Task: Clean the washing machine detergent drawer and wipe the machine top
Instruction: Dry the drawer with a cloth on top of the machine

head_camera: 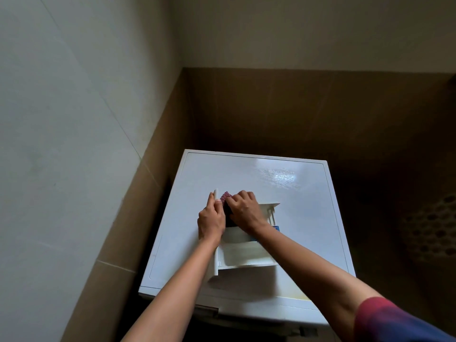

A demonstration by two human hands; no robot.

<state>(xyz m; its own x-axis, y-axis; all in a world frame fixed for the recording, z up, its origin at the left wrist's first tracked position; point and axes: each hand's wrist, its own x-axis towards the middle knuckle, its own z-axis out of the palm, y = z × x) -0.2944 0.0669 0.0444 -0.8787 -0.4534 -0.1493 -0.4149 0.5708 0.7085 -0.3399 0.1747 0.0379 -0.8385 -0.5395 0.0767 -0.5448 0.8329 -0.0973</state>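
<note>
Detergent drawer (pixel 243 255), white, lying on machine top (pixel 283 183) surface, towards its front. Left grip (pixel 211 222) curled round the drawer's far left edge. Right grip (pixel 244 211) closed on pink cloth (pixel 225 196), pressing it into the drawer's far end.

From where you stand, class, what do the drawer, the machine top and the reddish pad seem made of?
The drawer: likely moulded plastic, matte white, with thin walls and ribs. The machine top: smooth, glossy white, plastic or coated panel, unclear which; light glints off it. The pad under the right hand: reddish, bumpy weave, probably cloth or scrubber.
</note>
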